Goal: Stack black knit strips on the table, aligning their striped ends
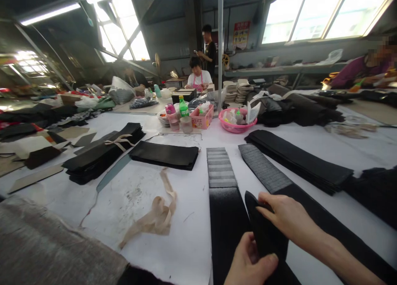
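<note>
Between my hands is a black strip of material (267, 231), its far end curled up to a point. My left hand (252, 258) grips its near part, thumb on top. Higher up, my right hand (287, 214) pinches the strip's right edge near the curled end. Under and left of it lies a long black strip (225, 210) whose far end shows grey and pale stripes (221, 167). To the right runs another row of black strips (304, 200) with a grey, finely lined far end (263, 169). Whether the held piece is one layer or more, I cannot tell.
Stacks of black strips lie at right (297, 159), centre (164, 154) and left, the left one tied (102, 154). A beige ribbon (158, 214) lies loose. Behind stand a pink basket (237, 125), a green bottle (183, 107) and a pole (220, 49). Several people are farther back.
</note>
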Action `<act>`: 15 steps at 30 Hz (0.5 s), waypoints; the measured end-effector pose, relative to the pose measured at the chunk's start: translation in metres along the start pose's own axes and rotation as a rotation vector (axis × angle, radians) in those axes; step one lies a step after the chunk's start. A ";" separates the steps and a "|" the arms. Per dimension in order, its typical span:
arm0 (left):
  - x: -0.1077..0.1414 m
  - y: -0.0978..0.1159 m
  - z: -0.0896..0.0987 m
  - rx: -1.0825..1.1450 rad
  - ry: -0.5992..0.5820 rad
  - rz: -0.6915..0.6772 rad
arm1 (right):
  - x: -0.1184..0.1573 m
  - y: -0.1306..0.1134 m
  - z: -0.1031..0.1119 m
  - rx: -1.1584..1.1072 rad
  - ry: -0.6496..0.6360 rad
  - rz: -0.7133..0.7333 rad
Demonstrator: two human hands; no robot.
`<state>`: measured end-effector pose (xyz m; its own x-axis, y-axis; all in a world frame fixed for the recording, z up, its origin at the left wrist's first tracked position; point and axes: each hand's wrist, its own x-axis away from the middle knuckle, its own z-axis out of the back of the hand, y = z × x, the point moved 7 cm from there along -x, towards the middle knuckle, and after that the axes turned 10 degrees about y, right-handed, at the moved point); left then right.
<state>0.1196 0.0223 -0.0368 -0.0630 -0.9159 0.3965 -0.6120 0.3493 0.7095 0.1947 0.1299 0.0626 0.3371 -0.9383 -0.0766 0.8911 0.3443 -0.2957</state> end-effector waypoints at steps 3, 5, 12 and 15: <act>0.005 0.023 -0.021 0.049 -0.054 -0.086 | 0.005 -0.016 0.014 0.087 -0.041 0.031; 0.006 0.034 -0.029 -0.011 -0.045 -0.110 | 0.008 -0.024 0.025 0.148 -0.054 0.044; 0.007 0.017 -0.012 -0.193 -0.056 0.117 | -0.010 0.018 0.055 -0.220 -0.004 -0.025; 0.007 0.006 0.000 -0.041 -0.098 0.166 | -0.012 0.040 0.034 -0.728 -0.163 -0.202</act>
<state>0.1151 0.0176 -0.0297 -0.2381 -0.8594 0.4524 -0.5547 0.5027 0.6630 0.2365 0.1557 0.0840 0.2795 -0.9450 0.1701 0.5349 0.0061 -0.8449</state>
